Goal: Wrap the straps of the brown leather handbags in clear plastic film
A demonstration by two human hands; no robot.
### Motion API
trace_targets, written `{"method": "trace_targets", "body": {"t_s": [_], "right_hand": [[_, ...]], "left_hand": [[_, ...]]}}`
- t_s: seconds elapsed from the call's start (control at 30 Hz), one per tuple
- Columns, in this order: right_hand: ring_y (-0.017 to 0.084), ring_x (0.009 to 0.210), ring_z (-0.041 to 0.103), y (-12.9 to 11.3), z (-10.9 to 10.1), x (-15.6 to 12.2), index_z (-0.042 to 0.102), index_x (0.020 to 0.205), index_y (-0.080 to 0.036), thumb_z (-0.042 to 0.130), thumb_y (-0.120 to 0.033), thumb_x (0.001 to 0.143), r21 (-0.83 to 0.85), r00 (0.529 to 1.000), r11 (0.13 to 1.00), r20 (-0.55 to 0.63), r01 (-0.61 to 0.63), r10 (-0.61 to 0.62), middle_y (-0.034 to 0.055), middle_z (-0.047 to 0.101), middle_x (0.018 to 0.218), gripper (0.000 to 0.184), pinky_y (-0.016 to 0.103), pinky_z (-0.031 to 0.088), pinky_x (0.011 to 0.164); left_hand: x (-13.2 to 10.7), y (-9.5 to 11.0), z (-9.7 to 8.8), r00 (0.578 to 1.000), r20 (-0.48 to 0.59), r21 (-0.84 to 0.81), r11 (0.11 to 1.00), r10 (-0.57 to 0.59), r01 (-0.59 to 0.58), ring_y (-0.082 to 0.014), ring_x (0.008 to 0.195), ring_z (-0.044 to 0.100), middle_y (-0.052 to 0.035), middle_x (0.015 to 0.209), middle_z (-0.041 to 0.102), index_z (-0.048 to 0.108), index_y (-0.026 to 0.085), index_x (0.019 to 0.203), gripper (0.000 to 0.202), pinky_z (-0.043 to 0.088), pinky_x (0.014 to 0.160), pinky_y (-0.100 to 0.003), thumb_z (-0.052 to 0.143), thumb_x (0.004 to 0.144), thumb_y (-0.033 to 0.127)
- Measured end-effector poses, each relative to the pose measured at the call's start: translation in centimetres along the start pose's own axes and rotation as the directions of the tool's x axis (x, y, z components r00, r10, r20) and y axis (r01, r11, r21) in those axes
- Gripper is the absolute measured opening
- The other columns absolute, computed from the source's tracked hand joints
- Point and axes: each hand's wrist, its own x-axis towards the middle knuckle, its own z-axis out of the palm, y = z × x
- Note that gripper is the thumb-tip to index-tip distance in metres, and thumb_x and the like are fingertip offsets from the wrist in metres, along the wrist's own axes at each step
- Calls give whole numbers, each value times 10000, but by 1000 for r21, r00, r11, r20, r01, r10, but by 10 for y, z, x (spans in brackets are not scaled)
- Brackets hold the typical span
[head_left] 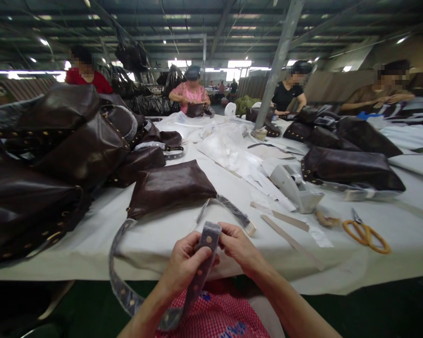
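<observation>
A dark brown leather handbag lies on the white-covered table in front of me. Its studded strap, wrapped in clear plastic, loops down off the table edge and up into my hands. My left hand grips the strap near its end, thumb pressed on the studded face. At the strap's upper right edge, my right hand pinches the plastic-covered end. A shorter strap piece with a gold buckle extends from the bag's right corner onto the table.
Dark brown bags are heaped at the left. Yellow-handled scissors, a tape dispenser and cardboard strips lie to the right, near another bag. A grey post rises beyond clear plastic. Several people work around the table.
</observation>
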Motion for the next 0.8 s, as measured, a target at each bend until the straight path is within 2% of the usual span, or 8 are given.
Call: {"method": "trace_targets", "body": {"t_s": [0.13, 0.23, 0.3, 0.37, 0.43, 0.53, 0.63, 0.8], "right_hand": [[64, 475, 345, 0, -5, 1, 525, 651, -173, 583, -397, 773, 5, 995, 1000, 101, -20, 20, -65, 405, 536, 262, 177, 250, 425], [111, 563, 487, 4, -10, -3, 606, 779, -170, 526, -444, 868, -147, 975, 967, -44, 210, -218, -9, 540, 646, 299, 212, 371, 471], [129, 615, 541, 7, -15, -7, 629, 841, -178, 553, -371, 888, -386, 823, 805, -171, 451, -543, 18, 606, 727, 212, 239, 439, 533], [143, 703, 597, 11, -20, -11, 646, 934, -188, 575, -238, 892, -607, 597, 498, -49, 619, -801, 44, 662, 836, 96, 258, 491, 631], [165, 823, 640, 15, -23, -12, 641, 1069, -189, 549, -145, 906, -693, 434, 178, 213, 698, -875, 73, 695, 949, 192, 274, 513, 709], [184, 854, 649, 19, -25, -8, 614, 1175, -157, 497, -107, 932, -717, 309, -107, 424, 689, -852, 110, 706, 1042, 274, 292, 504, 706], [172, 751, 631, 23, -25, -1, 646, 1109, -145, 469, -121, 948, -742, 299, -136, 422, 656, -856, 108, 717, 989, 240, 289, 470, 662], [139, 614, 576, 30, -17, 8, 683, 866, -153, 462, -153, 952, -858, 394, 12, 223, 513, -892, 51, 675, 716, 237, 264, 378, 593]], "left_hand": [[6, 3, -1, 994, 35, -170, 980, -102, 107, -172, 561, 674, -41, 644, 709, 596, 144, 835, 343, 562, 595, -286, 801, 670, 364], [13, 7, -8, 987, 8, -313, 936, -163, 157, -153, 516, 653, -49, 627, 707, 575, 149, 855, 383, 516, 518, -227, 827, 638, 340], [15, 11, -12, 982, 4, -395, 902, -188, 174, -135, 510, 639, -39, 609, 689, 567, 151, 845, 368, 466, 483, -181, 832, 639, 301], [16, 14, -14, 976, 40, -456, 866, -213, 207, -114, 497, 615, -18, 582, 658, 562, 152, 841, 357, 426, 465, -155, 836, 638, 259], [16, 15, -14, 967, 96, -479, 841, -236, 252, -96, 467, 585, 2, 555, 626, 564, 151, 859, 365, 392, 445, -141, 839, 634, 234], [15, 15, -9, 951, 160, -459, 833, -266, 310, -89, 432, 561, 12, 541, 608, 567, 149, 910, 396, 369, 426, -139, 838, 636, 244], [16, 16, -4, 946, 184, -416, 851, -266, 320, -89, 416, 552, 6, 552, 624, 547, 158, 927, 420, 379, 426, -150, 832, 648, 285], [20, 18, 4, 968, 113, -298, 921, -225, 249, -89, 396, 542, 15, 570, 635, 472, 188, 858, 389, 386, 406, -156, 766, 718, 400]]}}
